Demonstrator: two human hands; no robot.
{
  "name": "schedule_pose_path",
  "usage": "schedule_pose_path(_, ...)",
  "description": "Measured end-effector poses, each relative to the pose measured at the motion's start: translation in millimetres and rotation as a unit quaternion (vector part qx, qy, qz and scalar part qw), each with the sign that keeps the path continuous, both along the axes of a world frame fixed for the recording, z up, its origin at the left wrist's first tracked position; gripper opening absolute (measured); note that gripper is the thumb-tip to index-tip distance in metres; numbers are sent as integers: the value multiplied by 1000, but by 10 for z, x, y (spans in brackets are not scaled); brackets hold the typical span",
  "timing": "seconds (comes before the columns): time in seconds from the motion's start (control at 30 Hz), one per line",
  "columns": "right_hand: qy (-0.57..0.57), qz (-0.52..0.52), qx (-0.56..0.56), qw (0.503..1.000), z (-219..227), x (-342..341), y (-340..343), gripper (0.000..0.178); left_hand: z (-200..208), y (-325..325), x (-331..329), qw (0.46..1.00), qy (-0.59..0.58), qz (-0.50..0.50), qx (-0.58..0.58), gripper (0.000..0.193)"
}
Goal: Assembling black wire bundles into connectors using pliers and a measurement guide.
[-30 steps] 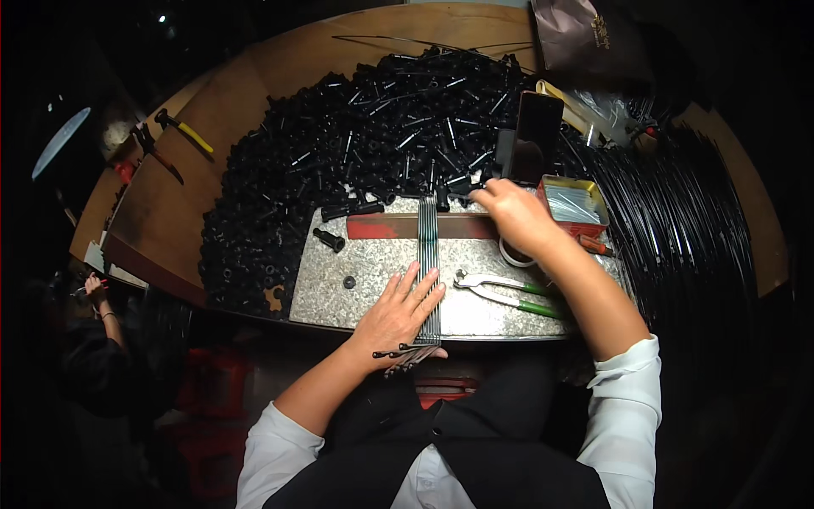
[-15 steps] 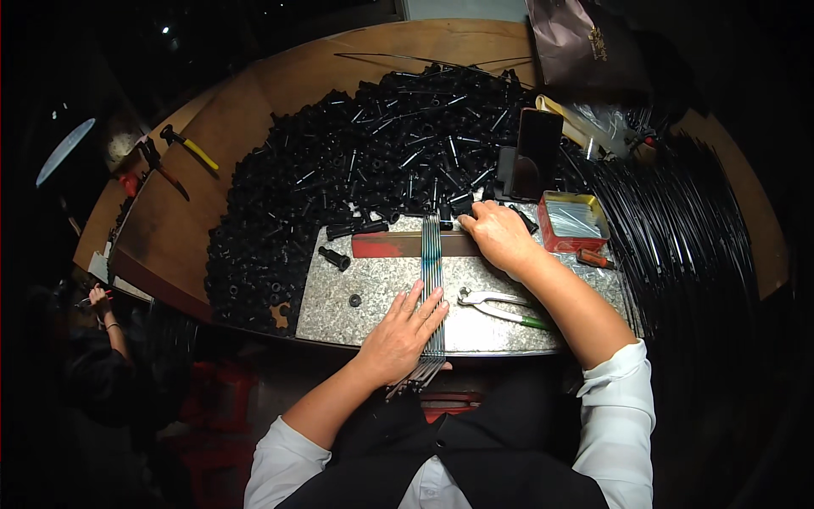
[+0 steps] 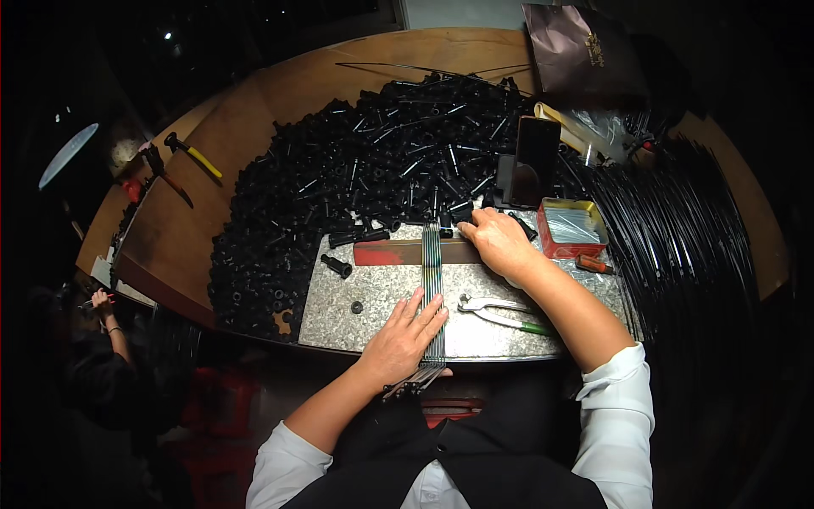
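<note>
A row of thin metal rods [image 3: 433,280] lies side by side on a speckled grey slab [image 3: 331,314], crossing a red-brown strip [image 3: 386,253]. Their bent near ends hang past the slab's front edge. My left hand [image 3: 398,343] holds them, fingers stretched over the top and the thumb tip showing beneath on the right. Beyond the strip, my right hand [image 3: 502,243] has bent fingers beside a black plastic sleeve [image 3: 460,210], right of the rods' far ends. What its fingertips pinch, if anything, is hidden. Metal pincers [image 3: 500,307] with a green handle lie under my right forearm.
A large heap of black plastic parts [image 3: 339,170] fills the table behind. To the right are an upright phone [image 3: 537,161], a red tin [image 3: 570,248] of thin pins, an orange-handled tool [image 3: 593,265] and many long black rods [image 3: 678,220]. Another person's hand [image 3: 102,301] shows far left.
The whole view has shifted slightly downward. Both hands keep nearly the same places, the left on the rods and the right by the black parts.
</note>
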State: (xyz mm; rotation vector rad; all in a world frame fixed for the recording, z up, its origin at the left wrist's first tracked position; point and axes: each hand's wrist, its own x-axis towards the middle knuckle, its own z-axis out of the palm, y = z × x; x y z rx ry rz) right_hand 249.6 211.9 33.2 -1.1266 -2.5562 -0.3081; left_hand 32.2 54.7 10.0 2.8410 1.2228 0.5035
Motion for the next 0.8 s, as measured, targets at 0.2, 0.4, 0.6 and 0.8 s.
schedule_pose_path(0.2, 6, 4, -4, 1000, -8, 20, 11, 28, 30, -9, 10, 1000, -6, 0, -9, 78)
schedule_pose_path(0.4, 9, 9, -1, 1000, -11, 10, 6, 29, 5, -1, 6, 1000, 0, 1, -7, 74)
schedule_pose_path(0.6, 14, 15, -8, 1000, 7, -30, 0, 29, -44, 19, -20, 1000, 23, 2, 6, 73)
schedule_pose_path(0.8, 82, 46, 5, 996, -13, -35, 69, 15, 7, 8, 2, 1000, 7, 0, -7, 81)
